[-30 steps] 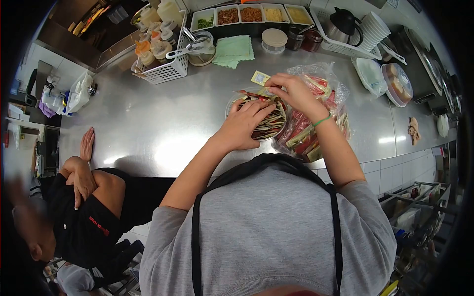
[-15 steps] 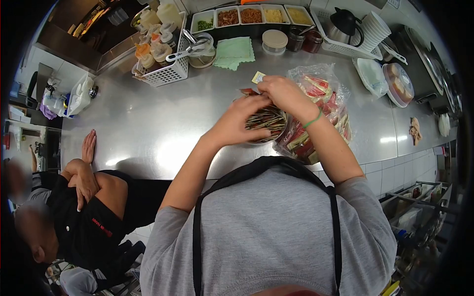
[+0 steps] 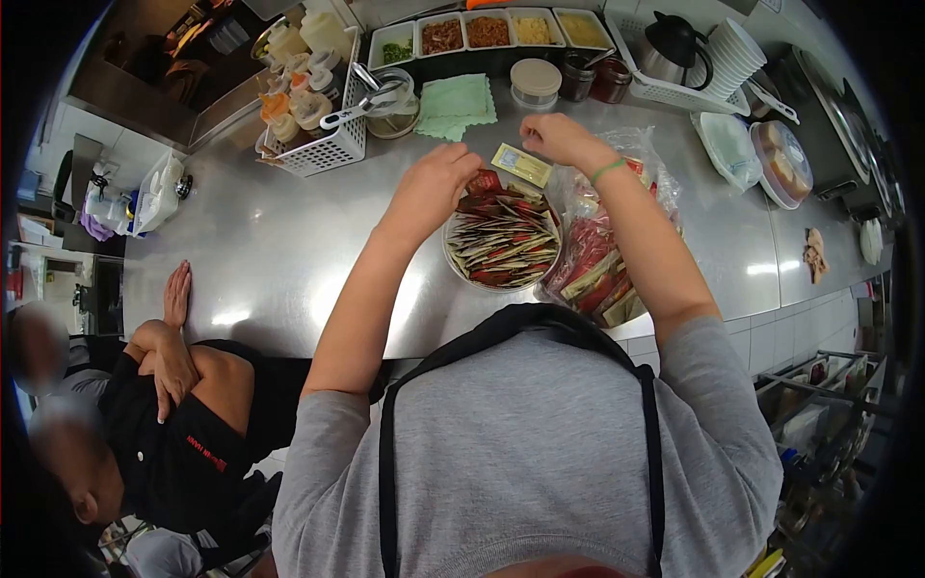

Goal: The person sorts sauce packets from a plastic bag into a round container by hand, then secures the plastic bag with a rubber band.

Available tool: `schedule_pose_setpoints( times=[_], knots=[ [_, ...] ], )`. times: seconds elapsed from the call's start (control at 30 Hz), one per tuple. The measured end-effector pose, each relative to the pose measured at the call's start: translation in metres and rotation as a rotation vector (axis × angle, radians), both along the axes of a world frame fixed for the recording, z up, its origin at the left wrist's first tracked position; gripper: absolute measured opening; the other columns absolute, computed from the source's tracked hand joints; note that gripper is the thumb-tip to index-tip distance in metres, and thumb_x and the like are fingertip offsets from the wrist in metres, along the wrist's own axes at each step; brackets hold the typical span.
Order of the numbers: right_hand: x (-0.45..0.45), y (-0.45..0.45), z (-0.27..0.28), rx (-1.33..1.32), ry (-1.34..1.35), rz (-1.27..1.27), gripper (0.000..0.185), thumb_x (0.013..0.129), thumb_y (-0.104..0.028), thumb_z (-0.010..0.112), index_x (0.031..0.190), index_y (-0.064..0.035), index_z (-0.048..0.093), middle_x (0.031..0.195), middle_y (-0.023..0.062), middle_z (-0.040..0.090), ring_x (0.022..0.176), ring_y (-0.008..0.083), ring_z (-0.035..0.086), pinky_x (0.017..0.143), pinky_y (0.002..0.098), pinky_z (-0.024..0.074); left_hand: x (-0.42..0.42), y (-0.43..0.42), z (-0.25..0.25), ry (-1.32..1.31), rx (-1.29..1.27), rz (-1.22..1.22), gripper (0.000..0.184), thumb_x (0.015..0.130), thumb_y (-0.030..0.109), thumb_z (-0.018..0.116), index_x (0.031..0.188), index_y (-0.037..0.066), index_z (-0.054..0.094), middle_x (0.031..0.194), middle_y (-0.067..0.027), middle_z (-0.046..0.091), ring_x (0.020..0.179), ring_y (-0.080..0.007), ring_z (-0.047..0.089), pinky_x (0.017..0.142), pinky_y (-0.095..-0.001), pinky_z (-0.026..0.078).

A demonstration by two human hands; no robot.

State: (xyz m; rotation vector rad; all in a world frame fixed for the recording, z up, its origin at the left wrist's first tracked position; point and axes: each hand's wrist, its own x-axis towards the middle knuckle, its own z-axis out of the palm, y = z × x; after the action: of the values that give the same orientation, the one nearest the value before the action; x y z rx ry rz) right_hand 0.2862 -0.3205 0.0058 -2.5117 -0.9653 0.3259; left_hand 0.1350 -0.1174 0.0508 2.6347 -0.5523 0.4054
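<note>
A round container (image 3: 447, 252) stands in front of me, filled with thin red and cream sachets (image 3: 506, 236) on edge in rows. My left hand (image 3: 438, 188) is at its far left rim, fingertips pinched on a red sachet (image 3: 484, 182). Beyond the far rim lies a flat yellow sachet (image 3: 522, 166). My right hand (image 3: 570, 143) hovers just past it, fingers bent and apart with nothing visible between them. To the right of the container, partly under my right forearm, a clear plastic bag (image 3: 590, 246) holds more red and cream sachets.
Sauce bottles fill a white basket (image 3: 332, 144) at the back left. A green cloth (image 3: 457, 104), a lidded tub (image 3: 535, 79) and ingredient trays (image 3: 487, 29) line the back. At left, a co-worker's hand (image 3: 176, 294) rests on the steel counter (image 3: 289, 241).
My hands have moved apart and away from me, uncovering the sachets in the container. The yellow sachet, earlier at my right fingertips, now lies free of them.
</note>
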Motion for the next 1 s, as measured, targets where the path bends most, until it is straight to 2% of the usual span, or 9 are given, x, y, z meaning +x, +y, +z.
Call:
schedule_pose_setpoints(
  times=[0.23,0.3,0.43,0.6,0.63,0.7,0.83,0.9,1.0],
  knots=[
    [-0.011,0.029,-0.049,-0.163,-0.260,-0.062,0.052,0.074,-0.023,0.073,0.118,-0.0030,0.052,0.112,0.0182,0.062,0.100,0.0377,0.060,0.088,0.0411,0.0491,0.011,-0.012,-0.015,0.159,0.160,-0.084,0.010,0.079,0.011,0.056,0.086,0.007,0.061,0.085,-0.0106,0.059,0.083,-0.0316,0.060,0.069,-0.0415,0.050],
    [-0.007,0.031,-0.045,-0.214,0.027,-0.109,0.051,0.072,-0.021,0.075,0.116,-0.0047,0.055,0.109,0.0174,0.064,0.099,0.0361,0.062,0.087,0.0414,0.0496,0.009,-0.015,-0.016,0.172,0.190,-0.074,0.012,0.083,0.012,0.055,0.090,0.008,0.064,0.087,-0.0100,0.060,0.084,-0.0313,0.060,0.071,-0.0412,0.050],
    [0.000,0.020,-0.045,-0.185,0.104,0.008,0.044,0.072,-0.021,0.075,0.110,-0.0059,0.059,0.106,0.0163,0.066,0.098,0.0358,0.062,0.084,0.0423,0.0494,0.003,-0.017,-0.009,0.211,0.124,-0.077,0.017,0.087,0.015,0.054,0.098,0.009,0.065,0.090,-0.0099,0.061,0.086,-0.0310,0.061,0.073,-0.0408,0.050],
    [0.004,0.003,-0.012,0.557,0.152,-0.140,0.024,0.080,-0.017,0.070,0.099,-0.0041,0.061,0.086,0.0051,0.067,0.081,0.0163,0.064,0.072,0.0318,0.0499,-0.017,-0.010,-0.017,0.234,-0.084,-0.015,0.022,0.090,0.013,0.054,0.110,0.008,0.062,0.101,-0.0110,0.061,0.091,-0.0316,0.061,0.076,-0.0399,0.050],
    [-0.002,0.002,0.000,0.554,0.155,-0.139,0.024,0.080,-0.017,0.070,0.099,-0.0041,0.061,0.086,0.0051,0.067,0.081,0.0163,0.064,0.072,0.0318,0.0499,-0.023,-0.008,-0.017,0.237,-0.086,-0.012,0.022,0.090,0.013,0.054,0.110,0.008,0.062,0.101,-0.0110,0.061,0.091,-0.0316,0.061,0.076,-0.0399,0.050],
    [-0.021,-0.001,0.028,0.882,0.226,-0.057,0.017,0.085,-0.013,0.067,0.099,-0.0037,0.061,0.081,-0.0011,0.063,0.073,0.0074,0.059,0.067,0.0255,0.0485,-0.034,-0.005,-0.012,0.220,-0.530,0.018,0.023,0.091,0.009,0.054,0.113,0.007,0.062,0.098,-0.0092,0.062,0.090,-0.0259,0.062,0.074,-0.0346,0.051],
    [-0.064,-0.004,0.069,0.762,0.527,0.002,0.015,0.089,-0.012,0.063,0.102,-0.0047,0.060,0.086,-0.0026,0.063,0.072,0.0058,0.059,0.067,0.0226,0.0470,-0.045,0.026,-0.029,0.047,-0.740,0.208,0.022,0.092,0.008,0.054,0.113,0.006,0.061,0.096,-0.0082,0.062,0.088,-0.0194,0.062,0.070,-0.0287,0.049],
    [-0.075,0.005,0.069,0.778,0.524,0.213,0.012,0.090,-0.009,0.061,0.101,-0.0023,0.059,0.086,-0.0014,0.064,0.075,0.0067,0.060,0.069,0.0220,0.0481,-0.059,0.037,-0.032,0.216,-0.561,0.312,0.022,0.092,0.010,0.057,0.112,0.003,0.061,0.100,-0.0091,0.061,0.089,-0.0165,0.060,0.067,-0.0257,0.048],
    [-0.077,0.014,0.076,0.639,0.218,0.223,0.012,0.089,-0.006,0.059,0.100,-0.0010,0.057,0.081,0.0059,0.066,0.074,0.0116,0.065,0.067,0.0258,0.0497,-0.072,0.033,-0.036,0.298,-0.561,0.265,0.033,0.088,0.016,0.064,0.118,0.004,0.058,0.110,-0.0093,0.058,0.093,-0.0184,0.059,0.071,-0.0276,0.048]
  ],
)
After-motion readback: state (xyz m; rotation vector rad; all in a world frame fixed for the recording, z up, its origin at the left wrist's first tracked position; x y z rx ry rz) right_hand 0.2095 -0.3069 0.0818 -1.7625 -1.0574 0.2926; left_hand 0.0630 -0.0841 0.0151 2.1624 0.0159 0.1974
